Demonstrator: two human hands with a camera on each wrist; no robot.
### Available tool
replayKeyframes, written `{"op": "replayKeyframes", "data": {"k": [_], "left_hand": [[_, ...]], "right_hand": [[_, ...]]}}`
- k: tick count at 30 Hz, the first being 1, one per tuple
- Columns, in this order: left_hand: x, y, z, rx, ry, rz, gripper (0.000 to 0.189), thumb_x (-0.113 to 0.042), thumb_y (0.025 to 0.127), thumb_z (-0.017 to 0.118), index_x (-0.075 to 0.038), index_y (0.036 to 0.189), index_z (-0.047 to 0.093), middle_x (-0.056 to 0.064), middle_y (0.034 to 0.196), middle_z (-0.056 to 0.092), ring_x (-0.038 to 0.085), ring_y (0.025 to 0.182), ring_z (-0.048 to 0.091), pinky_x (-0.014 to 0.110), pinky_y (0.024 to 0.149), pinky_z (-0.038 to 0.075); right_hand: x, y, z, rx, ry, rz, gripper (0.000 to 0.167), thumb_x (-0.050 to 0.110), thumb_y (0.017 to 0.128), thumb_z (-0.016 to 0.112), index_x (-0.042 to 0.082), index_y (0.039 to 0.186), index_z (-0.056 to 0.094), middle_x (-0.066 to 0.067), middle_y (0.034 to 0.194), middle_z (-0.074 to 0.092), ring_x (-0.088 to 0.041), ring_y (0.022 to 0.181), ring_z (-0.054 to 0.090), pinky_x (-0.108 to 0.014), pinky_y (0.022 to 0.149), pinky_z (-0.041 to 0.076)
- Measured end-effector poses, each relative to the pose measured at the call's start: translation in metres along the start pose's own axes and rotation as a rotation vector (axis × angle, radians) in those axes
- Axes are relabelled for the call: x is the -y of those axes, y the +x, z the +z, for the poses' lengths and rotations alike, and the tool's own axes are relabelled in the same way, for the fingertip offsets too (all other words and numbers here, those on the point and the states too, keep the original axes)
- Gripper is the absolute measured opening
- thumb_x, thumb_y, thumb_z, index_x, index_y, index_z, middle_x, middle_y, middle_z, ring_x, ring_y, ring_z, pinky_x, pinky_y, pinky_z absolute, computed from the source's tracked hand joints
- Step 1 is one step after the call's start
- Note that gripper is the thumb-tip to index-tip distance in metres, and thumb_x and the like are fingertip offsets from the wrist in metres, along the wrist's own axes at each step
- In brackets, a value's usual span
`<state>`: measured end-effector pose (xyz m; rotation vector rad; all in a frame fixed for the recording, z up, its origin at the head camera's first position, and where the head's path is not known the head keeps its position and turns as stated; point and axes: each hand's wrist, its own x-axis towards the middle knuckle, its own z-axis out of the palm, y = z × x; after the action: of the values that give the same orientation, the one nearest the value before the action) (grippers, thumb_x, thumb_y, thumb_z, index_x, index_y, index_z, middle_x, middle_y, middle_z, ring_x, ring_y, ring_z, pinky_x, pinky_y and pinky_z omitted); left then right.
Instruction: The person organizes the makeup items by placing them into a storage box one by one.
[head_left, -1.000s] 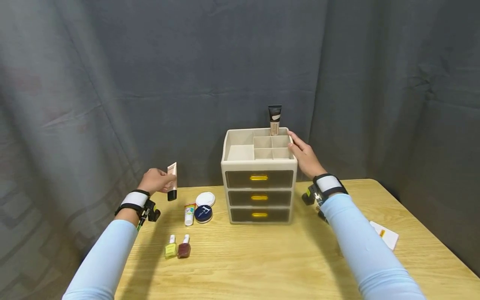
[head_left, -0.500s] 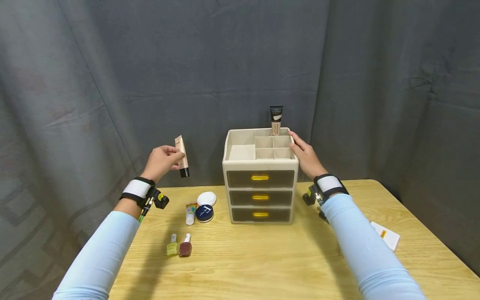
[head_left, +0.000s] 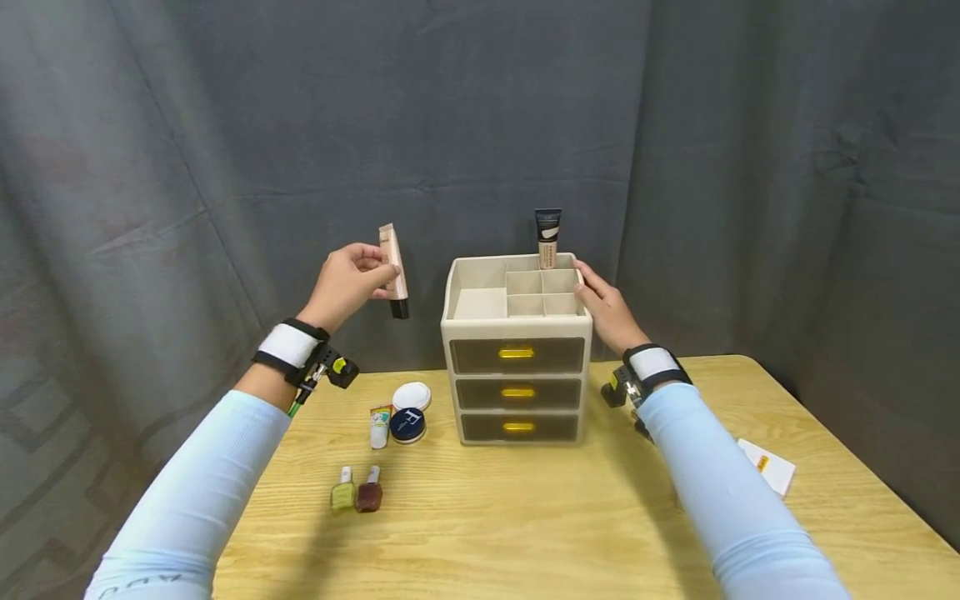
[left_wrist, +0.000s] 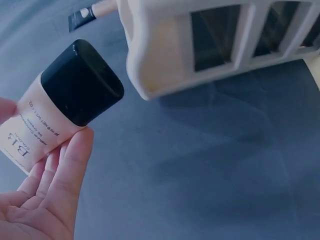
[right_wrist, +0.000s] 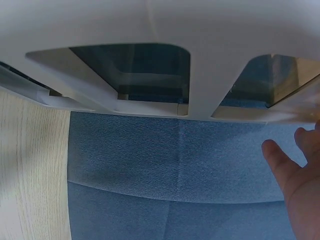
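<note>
My left hand (head_left: 348, 279) pinches a beige BB cream tube (head_left: 393, 262) with a black cap, held in the air left of a cream drawer organizer (head_left: 517, 327). The cap (left_wrist: 82, 82) points downward in the head view. On the organizer's top right side rests my right hand (head_left: 611, 312), its fingers fairly straight along the upper edge. A second tube, beige with a black upper part (head_left: 548, 237), stands in a back compartment of the organizer. In the right wrist view, part of the right hand (right_wrist: 305, 185) shows beside the organizer's side wall (right_wrist: 200, 95).
Left of the organizer lie a small colourful tube (head_left: 380, 427), a dark blue round compact (head_left: 408, 425) and a white round one (head_left: 412, 397). Yellow-green (head_left: 342, 493) and dark red (head_left: 369, 493) nail polish bottles stand nearer. A white box (head_left: 768, 467) lies right, partly behind the sleeve.
My left hand has risen and moved right with the BB cream tube, toward the organizer. The right hand stays at the organizer's side.
</note>
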<state>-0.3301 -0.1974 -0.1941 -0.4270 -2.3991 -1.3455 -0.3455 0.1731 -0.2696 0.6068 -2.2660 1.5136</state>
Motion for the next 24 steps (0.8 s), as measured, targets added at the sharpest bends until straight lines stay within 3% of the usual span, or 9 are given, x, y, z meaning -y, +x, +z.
{"op": "replayKeyframes", "data": {"k": [9,18,24], "left_hand": [[-0.030,0.020,0.022,-0.009,-0.023,0.079,0.036,-0.018,0.087,0.067,0.003,0.114,0.057,0.014,0.097,0.063,0.018,0.080,0.062,0.025,0.065,0.055],[-0.049,0.044,0.047,0.041,-0.017,0.123,0.035,-0.016,0.087,0.065,0.003,0.115,0.056,0.014,0.101,0.064,0.020,0.084,0.063,0.029,0.067,0.055],[-0.062,0.059,0.062,0.045,0.036,0.145,0.035,-0.018,0.087,0.063,0.002,0.115,0.057,0.013,0.101,0.064,0.021,0.075,0.065,0.031,0.069,0.055]], "right_hand": [[0.000,0.000,0.002,0.010,-0.001,0.021,0.050,0.012,0.104,0.041,-0.002,0.151,0.027,-0.018,0.156,0.024,-0.031,0.143,0.020,-0.043,0.114,0.017],[0.001,0.000,0.004,0.003,-0.028,0.013,0.050,0.011,0.105,0.039,-0.003,0.150,0.027,-0.019,0.155,0.024,-0.031,0.143,0.020,-0.042,0.114,0.017],[0.002,-0.002,0.006,-0.005,-0.045,0.020,0.050,0.011,0.104,0.040,-0.003,0.150,0.028,-0.018,0.155,0.025,-0.032,0.142,0.022,-0.042,0.114,0.019]]}}
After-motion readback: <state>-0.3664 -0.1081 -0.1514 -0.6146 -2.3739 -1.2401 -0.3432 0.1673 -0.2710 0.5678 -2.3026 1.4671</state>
